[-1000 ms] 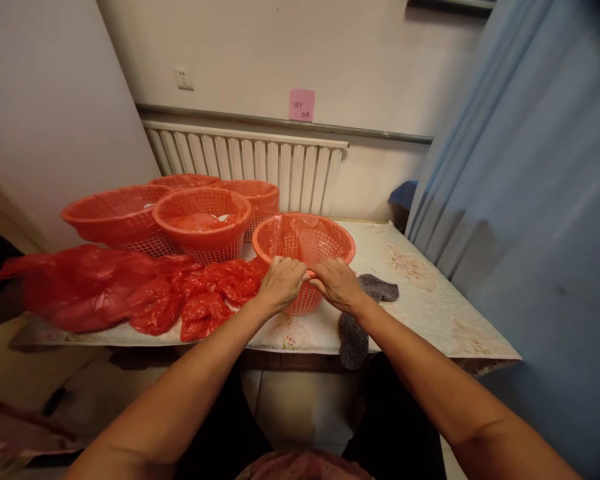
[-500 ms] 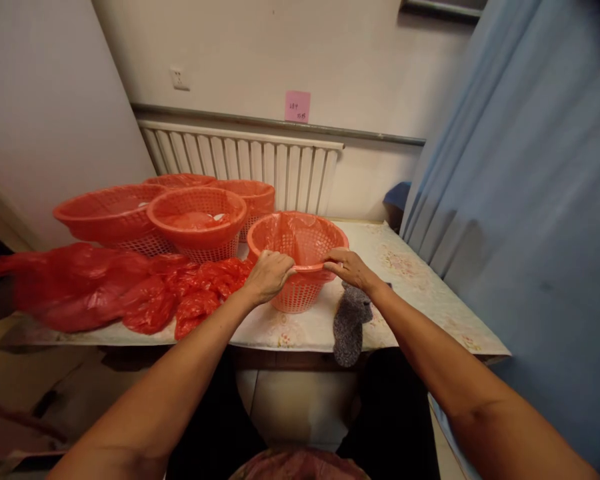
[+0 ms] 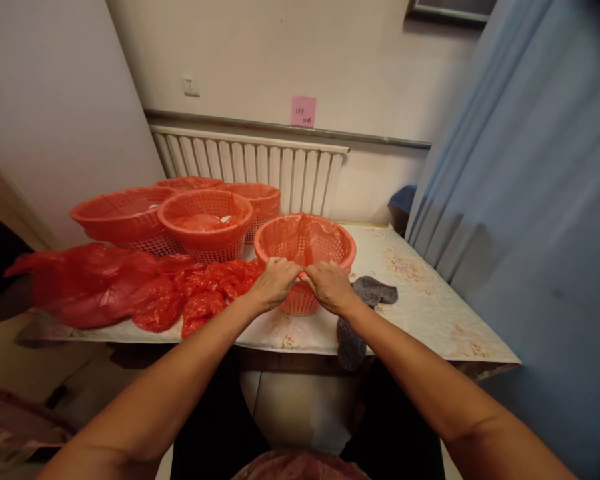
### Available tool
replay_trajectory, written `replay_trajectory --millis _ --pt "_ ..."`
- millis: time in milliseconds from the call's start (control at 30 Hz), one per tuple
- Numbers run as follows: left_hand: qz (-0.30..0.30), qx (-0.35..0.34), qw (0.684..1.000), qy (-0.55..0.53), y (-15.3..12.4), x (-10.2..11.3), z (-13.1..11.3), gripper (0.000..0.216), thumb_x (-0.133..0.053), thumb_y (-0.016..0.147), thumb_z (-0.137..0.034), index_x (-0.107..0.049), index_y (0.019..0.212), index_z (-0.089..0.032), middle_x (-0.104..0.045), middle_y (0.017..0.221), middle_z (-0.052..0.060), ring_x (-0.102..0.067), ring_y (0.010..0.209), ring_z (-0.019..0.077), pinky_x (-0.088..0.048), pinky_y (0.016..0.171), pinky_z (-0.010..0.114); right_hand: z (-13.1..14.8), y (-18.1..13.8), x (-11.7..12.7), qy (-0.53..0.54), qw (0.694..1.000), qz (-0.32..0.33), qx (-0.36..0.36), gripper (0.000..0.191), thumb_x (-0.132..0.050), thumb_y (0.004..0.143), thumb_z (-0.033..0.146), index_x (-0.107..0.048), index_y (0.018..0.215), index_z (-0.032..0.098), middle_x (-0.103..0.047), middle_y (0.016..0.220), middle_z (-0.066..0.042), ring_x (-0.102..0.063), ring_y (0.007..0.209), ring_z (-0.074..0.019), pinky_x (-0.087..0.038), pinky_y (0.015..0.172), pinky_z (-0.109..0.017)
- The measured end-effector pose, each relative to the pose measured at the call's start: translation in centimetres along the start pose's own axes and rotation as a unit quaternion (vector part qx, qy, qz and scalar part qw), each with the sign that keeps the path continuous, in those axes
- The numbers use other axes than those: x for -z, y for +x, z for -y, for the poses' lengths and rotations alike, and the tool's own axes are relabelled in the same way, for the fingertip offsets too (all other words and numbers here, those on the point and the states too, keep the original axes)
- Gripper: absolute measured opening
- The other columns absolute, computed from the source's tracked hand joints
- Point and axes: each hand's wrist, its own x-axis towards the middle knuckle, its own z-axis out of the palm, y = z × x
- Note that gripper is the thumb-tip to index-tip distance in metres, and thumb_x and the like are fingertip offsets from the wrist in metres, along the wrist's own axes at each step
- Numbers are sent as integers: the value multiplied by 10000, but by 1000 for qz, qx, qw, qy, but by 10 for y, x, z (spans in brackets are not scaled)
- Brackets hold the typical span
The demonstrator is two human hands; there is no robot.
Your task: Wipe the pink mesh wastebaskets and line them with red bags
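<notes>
In front of me a round, perforated red plastic basket [image 3: 300, 303] stands upright on the table. A thin red plastic bag [image 3: 325, 243] lines its inside and folds over the rim. My left hand [image 3: 279, 280] is closed on the near rim, fingers curled over the edge. Close beside it, almost touching, my right hand [image 3: 330, 285] is also closed on the near rim, where the bag laps over. The fingertips of both hands are partly hidden. Dark grey speckled socks [image 3: 375, 291] lie just right of the basket, partly under my right forearm.
Several lined red baskets [image 3: 205, 220] stand close together at the back left. Crumpled red plastic bags [image 3: 105, 287] lie along the table's front left. A white radiator [image 3: 275, 163] is behind the table [image 3: 430, 313]; a blue curtain [image 3: 520, 200] hangs on the right.
My right hand has moved left along the near rim and now sits beside my left hand. More of the grey socks shows. The whole view has shifted slightly.
</notes>
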Motion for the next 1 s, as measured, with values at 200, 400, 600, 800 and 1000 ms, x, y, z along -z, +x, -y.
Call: replay_trajectory --millis 200,400,600,800,1000 --pt "8 0 1000 13 -6 0 29 228 -377 944 -242 -553 816 -175 -570 801 34 -478 787 185 -327 771 338 -45 -7 6 26 997 24 75 392 -324 952 461 -590 906 178 -625 846 -62 -524 790 -186 -321 733 -298" --pt "25 -38 999 -23 3 13 42 197 -416 936 -270 -579 886 -171 -596 860 35 -488 852 187 -346 834 343 -81 -25 3 26 998 2 66 454 -283 941 507 -551 799 170 -586 785 -52 -483 748 -175 -313 740 -292" --pt "2 -37 999 -11 15 3 -3 213 -404 947 -272 -550 1059 -166 -597 936 60 -501 883 195 -349 816 340 -33 -15 -5 -49 998 -37 -12 461 -288 944 507 -569 790 176 -591 748 -56 -476 724 -189 -252 673 -304" --pt "6 -37 999 32 6 -8 19 230 -355 952 -205 -565 874 -154 -582 824 46 -484 800 192 -335 776 348 -47 -14 0 -30 998 -20 59 413 -292 955 476 -559 838 183 -598 806 -46 -468 749 -182 -260 688 -299" --pt "6 -49 998 -46 10 7 49 227 -400 941 -269 -584 857 -166 -587 817 30 -484 809 180 -356 792 334 -81 -29 1 -14 998 -27 47 420 -287 963 452 -529 761 175 -573 774 -46 -439 731 -175 -280 717 -292"
